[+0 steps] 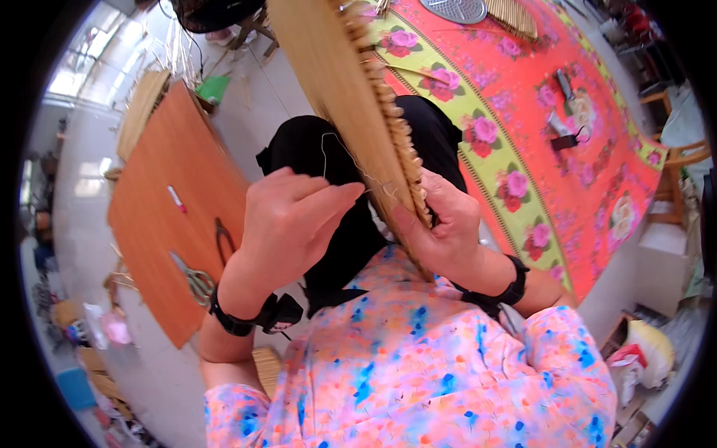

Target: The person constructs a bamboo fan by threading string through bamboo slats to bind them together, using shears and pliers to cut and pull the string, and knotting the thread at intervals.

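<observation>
A long tan panel of plant fibre (328,82) stands slanted across my lap, a knobbly row of bound ends along its right edge. My right hand (444,228) is closed round the panel's near part, with the thumb on its face and the fingers at the bound edge. Just left of the panel, my left hand (287,224) is closed in a pinch, fingertips close to its surface. A thin pale thread (324,146) loops above these fingers and runs to the panel. Whether a needle is in the pinch is hidden.
On the left, a reddish-brown board (168,216) carries scissors (196,280), a dark-handled tool (223,239) and a marker (177,198). A floral-covered table (538,149) at right bears small tools (565,138) and a perforated metal disc (455,9). A wooden chair (676,160) stands far right.
</observation>
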